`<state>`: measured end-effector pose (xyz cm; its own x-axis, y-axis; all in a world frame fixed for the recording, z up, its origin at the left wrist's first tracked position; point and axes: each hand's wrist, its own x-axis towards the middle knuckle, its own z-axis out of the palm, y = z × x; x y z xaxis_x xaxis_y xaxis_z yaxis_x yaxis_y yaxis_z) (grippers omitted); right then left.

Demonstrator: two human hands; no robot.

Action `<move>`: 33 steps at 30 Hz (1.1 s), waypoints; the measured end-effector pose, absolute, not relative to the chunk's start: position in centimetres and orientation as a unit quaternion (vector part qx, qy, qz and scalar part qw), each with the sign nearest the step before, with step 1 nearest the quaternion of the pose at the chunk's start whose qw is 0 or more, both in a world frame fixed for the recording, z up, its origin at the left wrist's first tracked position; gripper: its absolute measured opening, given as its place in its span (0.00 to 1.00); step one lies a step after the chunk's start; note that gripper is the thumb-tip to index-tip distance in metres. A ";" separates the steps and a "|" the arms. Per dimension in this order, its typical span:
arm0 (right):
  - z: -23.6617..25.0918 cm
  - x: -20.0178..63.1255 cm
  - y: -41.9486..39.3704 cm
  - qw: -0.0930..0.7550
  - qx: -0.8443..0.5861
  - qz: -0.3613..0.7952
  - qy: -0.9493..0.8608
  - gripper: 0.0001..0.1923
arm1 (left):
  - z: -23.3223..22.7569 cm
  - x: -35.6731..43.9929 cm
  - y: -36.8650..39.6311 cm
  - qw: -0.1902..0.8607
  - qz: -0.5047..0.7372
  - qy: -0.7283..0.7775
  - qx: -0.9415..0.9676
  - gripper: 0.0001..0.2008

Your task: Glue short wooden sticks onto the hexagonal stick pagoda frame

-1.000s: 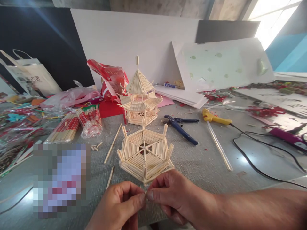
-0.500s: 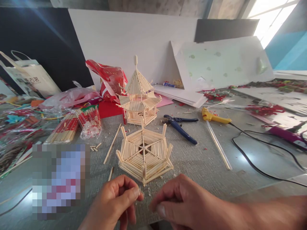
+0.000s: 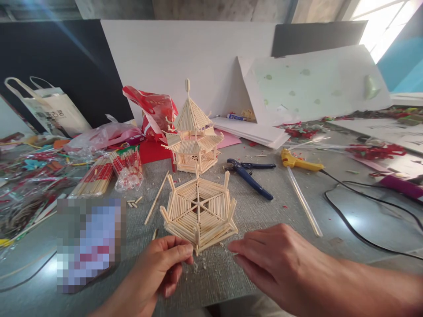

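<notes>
Wrapped stick bundles lie left of the hexagonal stick frame, which rests on the table; just beside the frame's near corner, the left hand has thumb and forefinger pinched together, though whether anything is between them cannot be told. Behind the frame stands a stick pagoda. Right of the frame come the blue cutters, the right hand, its fingers loosely bent and any hold hidden, and farther right a yellow glue gun.
</notes>
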<state>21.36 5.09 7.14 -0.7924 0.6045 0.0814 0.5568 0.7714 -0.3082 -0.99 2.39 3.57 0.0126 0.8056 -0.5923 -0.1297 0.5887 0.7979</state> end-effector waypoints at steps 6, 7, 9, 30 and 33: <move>5.9 19.5 6.6 0.095 -0.253 0.029 -0.962 0.07 | 3.2 -0.2 2.5 0.643 0.384 0.610 0.258 0.14; 5.9 19.0 6.7 0.093 -0.253 0.015 -0.963 0.06 | 3.3 0.0 2.5 0.641 0.388 0.609 0.260 0.14; 6.1 18.1 7.0 0.091 -0.255 -0.006 -0.963 0.07 | 3.3 0.3 2.4 0.635 0.401 0.607 0.260 0.14; 4.1 15.6 7.9 0.122 -0.265 0.026 -0.956 0.11 | 2.1 1.7 1.5 0.627 0.447 0.594 0.232 0.14; 4.0 15.7 7.9 0.128 -0.262 0.026 -0.956 0.12 | 1.9 1.8 1.4 0.610 0.455 0.606 0.231 0.14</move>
